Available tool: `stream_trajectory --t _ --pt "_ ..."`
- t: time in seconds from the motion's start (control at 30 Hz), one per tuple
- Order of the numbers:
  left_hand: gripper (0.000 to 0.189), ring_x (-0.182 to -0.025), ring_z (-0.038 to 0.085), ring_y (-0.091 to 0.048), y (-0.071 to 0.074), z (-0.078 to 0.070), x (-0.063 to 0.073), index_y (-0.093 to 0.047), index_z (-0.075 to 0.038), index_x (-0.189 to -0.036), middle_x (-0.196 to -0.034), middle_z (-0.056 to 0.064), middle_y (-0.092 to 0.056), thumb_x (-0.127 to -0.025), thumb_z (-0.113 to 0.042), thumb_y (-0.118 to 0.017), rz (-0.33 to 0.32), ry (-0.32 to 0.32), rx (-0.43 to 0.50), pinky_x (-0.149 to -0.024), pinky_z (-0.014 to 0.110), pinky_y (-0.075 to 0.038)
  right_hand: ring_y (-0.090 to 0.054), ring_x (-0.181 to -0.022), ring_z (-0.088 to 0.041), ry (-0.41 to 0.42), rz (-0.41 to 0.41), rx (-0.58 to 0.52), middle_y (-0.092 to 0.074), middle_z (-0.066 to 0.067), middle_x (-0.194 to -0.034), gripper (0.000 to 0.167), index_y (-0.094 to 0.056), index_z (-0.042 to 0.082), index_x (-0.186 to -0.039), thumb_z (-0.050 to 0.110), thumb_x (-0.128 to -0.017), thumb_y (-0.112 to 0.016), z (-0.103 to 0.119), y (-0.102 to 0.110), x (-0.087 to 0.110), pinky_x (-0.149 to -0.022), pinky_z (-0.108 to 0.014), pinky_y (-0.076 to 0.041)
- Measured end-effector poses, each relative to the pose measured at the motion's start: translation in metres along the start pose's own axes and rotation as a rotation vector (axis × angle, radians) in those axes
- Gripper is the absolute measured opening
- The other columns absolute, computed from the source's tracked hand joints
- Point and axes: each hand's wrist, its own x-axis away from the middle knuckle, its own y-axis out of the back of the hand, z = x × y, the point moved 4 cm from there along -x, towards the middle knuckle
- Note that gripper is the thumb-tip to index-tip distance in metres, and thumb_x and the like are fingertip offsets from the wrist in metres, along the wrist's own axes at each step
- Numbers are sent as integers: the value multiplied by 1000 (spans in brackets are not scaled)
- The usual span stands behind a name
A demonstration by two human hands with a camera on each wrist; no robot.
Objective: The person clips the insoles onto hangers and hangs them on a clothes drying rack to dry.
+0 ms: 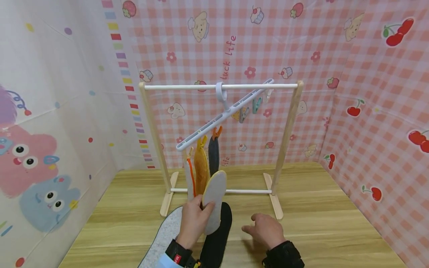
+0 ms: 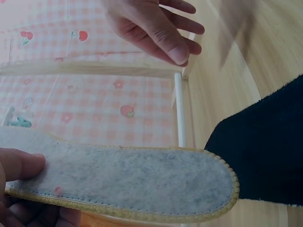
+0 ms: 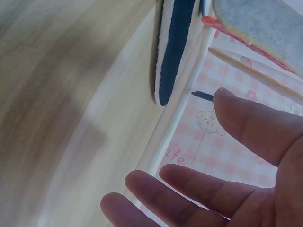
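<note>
My left hand [image 1: 193, 222] pinches a grey felt insole [image 1: 214, 197] with a yellow stitched edge, held upright before the rack. In the left wrist view its rounded end [image 2: 203, 184] points right, and the thumb [image 2: 23, 164] presses on its face. My right hand [image 1: 266, 229] is a little above the table at the right, holding nothing, its fingers relaxed and parted in the right wrist view. Beyond the left hand hang a golden-brown insole [image 1: 201, 167] under a yellow clip, a dark insole [image 1: 213, 154] under an orange clip, and a pale orange-edged insole [image 1: 189, 171].
A pale blue hanger [image 1: 221, 116] slants from the white rail [image 1: 181, 87] of a wooden rack [image 1: 288, 136]. Several clips, one a teal clip [image 1: 257, 105], dangle at its right. A black insole [image 1: 214, 245] and a larger grey insole [image 1: 162, 238] lie on the table [image 1: 321, 230].
</note>
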Motion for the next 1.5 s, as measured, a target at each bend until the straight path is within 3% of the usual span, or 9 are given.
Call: stream_trajectory --t 0.23,0.37,0.67,1.1,1.37,1.5 --pt "12 -78 18 -71 -9 3 1 -76 -3 -93 -92 11 -74 -86 -12 -77 61 -5 71 -62 30 -56 -67 -86 -31 22 -6 -23 -72 -9 -93 46 -73 3 -106 42 -80 -78 5 4 0 -71 -46 -52" --pt "12 -77 16 -70 -13 4 2 -77 -3 -91 -89 10 -75 -86 -14 -78 104 11 111 -60 29 -55 -67 -83 -29 40 -10 -43 -71 -8 -90 45 -73 3 -105 41 -80 -78 7 5 -1 -70 -45 -52" --pt "13 -77 15 -70 -19 1 6 -76 -2 -85 -87 9 -75 -88 -15 -76 209 -11 104 -60 28 -55 -67 -84 -28 71 -11 -72 -71 -8 -93 43 -74 5 -107 39 -81 -78 16 13 -1 -72 -46 -53" --pt "16 -78 15 -68 -31 -1 9 -74 -1 -85 -88 9 -74 -90 -17 -73 275 17 150 -61 29 -54 -67 -87 -27 111 2 -208 -72 -8 -96 41 -75 8 -106 39 -81 -80 29 23 -5 -73 -45 -53" --pt "13 -78 13 -67 -34 -5 9 -75 -3 -88 -91 9 -74 -91 -16 -72 295 -27 132 -61 29 -53 -66 -79 -19 150 -37 -279 -72 0 -90 26 -76 14 -95 35 -81 -81 34 34 -3 -67 -39 -52" --pt "13 -81 13 -68 -36 -8 8 -76 -5 -92 -94 8 -74 -92 -17 -71 310 -31 139 -64 28 -54 -67 -79 -19 165 -44 -307 -72 0 -90 25 -75 13 -96 32 -80 -82 36 40 -2 -65 -37 -53"
